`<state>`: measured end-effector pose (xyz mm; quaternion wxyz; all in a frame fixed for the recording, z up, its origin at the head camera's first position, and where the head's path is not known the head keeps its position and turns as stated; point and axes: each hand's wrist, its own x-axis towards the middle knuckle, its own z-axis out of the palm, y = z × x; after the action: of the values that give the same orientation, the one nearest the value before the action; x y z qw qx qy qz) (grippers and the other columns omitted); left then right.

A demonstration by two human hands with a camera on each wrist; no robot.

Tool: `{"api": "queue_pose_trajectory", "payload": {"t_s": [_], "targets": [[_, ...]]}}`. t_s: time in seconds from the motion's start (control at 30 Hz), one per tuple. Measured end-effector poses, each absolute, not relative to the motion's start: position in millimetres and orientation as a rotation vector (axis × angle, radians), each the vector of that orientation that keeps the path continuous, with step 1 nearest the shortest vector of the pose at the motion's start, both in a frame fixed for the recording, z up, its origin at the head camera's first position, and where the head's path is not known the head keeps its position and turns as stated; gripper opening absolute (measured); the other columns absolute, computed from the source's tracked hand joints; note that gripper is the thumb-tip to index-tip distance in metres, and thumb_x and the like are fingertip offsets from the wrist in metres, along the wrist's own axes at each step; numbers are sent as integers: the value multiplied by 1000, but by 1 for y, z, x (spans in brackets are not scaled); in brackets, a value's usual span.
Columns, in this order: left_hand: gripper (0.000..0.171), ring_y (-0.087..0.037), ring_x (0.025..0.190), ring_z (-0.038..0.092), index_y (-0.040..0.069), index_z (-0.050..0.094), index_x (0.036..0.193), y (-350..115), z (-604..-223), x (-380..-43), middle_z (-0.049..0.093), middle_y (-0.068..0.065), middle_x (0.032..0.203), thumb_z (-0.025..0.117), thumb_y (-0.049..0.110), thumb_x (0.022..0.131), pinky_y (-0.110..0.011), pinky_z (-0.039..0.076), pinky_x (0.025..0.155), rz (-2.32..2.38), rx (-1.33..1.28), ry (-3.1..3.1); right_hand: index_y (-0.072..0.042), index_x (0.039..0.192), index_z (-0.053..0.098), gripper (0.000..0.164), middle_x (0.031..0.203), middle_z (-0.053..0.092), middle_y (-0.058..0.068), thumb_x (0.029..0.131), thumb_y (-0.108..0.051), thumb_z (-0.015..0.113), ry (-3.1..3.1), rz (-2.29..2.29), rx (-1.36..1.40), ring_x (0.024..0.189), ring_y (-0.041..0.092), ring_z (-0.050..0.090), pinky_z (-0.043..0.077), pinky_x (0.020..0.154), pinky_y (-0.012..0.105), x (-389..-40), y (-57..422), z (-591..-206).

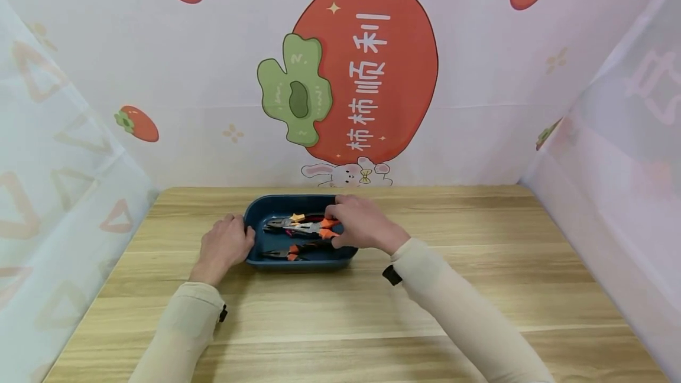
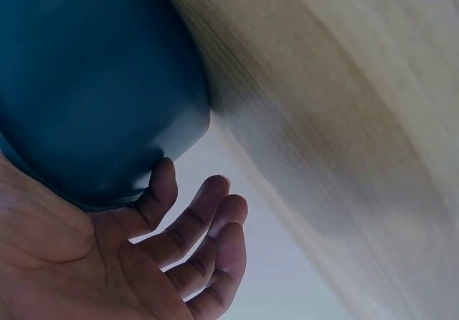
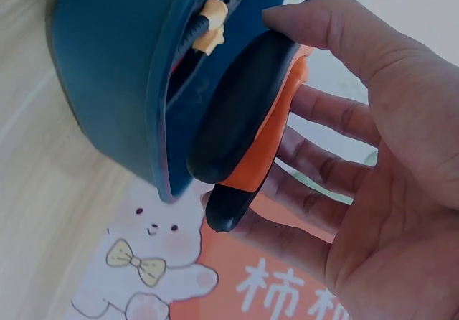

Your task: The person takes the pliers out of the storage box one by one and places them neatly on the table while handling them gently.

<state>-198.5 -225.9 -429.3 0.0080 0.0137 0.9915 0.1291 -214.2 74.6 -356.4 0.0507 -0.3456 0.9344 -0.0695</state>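
A dark blue plastic tray (image 1: pixel 298 265) with rounded corners stands on the table. At its left end my left hand (image 1: pixel 226 244) holds the rim; in the left wrist view a finger touches the outer wall and the others curve loosely beside it. Over the tray's right end, my right hand (image 1: pixel 367 223) grips long-nose pliers (image 1: pixel 308 228) by black and orange handles, between thumb and fingers in the right wrist view. Beside them lie pliers with a yellow-orange part (image 1: pixel 297 217). Another pair of pliers (image 1: pixel 292 252), black and orange, lies near the tray's front wall.
The light wooden table (image 1: pixel 340 324) runs back to a white cloth wall (image 1: pixel 213 64) printed with persimmons and a rabbit. More cloth hangs at the left and right sides. Each wrist has a black strap by the sleeve.
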Motion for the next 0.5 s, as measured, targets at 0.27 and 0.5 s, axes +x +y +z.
{"api": "queue_pose_trajectory", "payload": {"t_s": [0.27, 0.5], "targets": [[43, -47, 98, 58, -14, 57, 121, -226, -430, -198, 58, -31, 114, 48, 23, 102, -62, 50, 79, 421, 46, 3111, -17, 113, 72, 38, 93, 55, -1, 82, -35, 84, 2905, -269, -986, 80, 16, 51, 43, 66, 32, -210, 99, -348], [43, -46, 97, 58, -14, 56, 122, -226, -431, -198, 58, -30, 115, 48, 23, 102, -62, 51, 78, 411, 38, 3104, -14, 115, 73, 39, 97, 60, 2, 81, -31, 85, 2957, -315, -920, 83, 17, 54, 46, 67, 33, -208, 116, -349]]}}
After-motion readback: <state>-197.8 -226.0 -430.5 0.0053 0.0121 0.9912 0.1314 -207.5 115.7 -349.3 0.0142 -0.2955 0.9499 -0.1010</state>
